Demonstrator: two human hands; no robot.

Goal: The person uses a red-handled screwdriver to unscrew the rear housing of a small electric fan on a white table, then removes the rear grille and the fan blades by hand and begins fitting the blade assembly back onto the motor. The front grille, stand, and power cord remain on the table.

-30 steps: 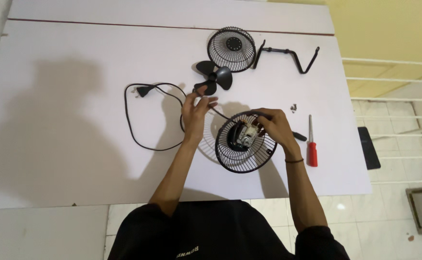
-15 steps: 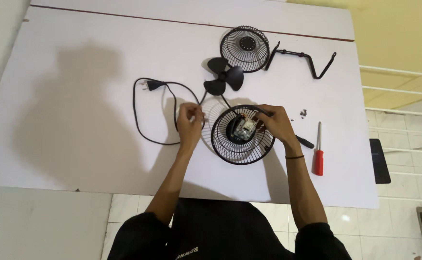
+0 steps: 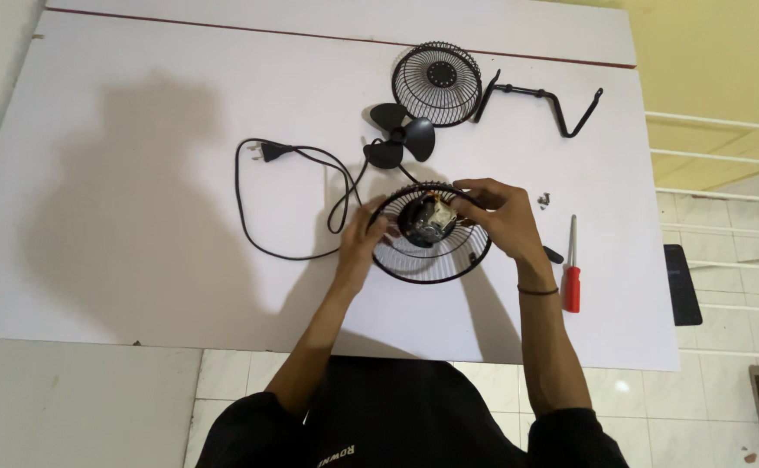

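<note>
Left hand [image 3: 364,241] closed on the near-left rim of the rear fan grille [image 3: 431,260]; right hand [image 3: 494,217] curled over the far-right rim, fingertips at the motor [image 3: 427,221]. Between both hands, on the worktop [image 3: 136,130]. Judged light, thin wire, easily bent: grip by rim, not spokes. Screwdriver [image 3: 572,269] just right of the right wrist

White table [image 3: 136,286], pale tiled floor [image 3: 717,407], yellow wall [image 3: 726,61], strong overhead light
</note>
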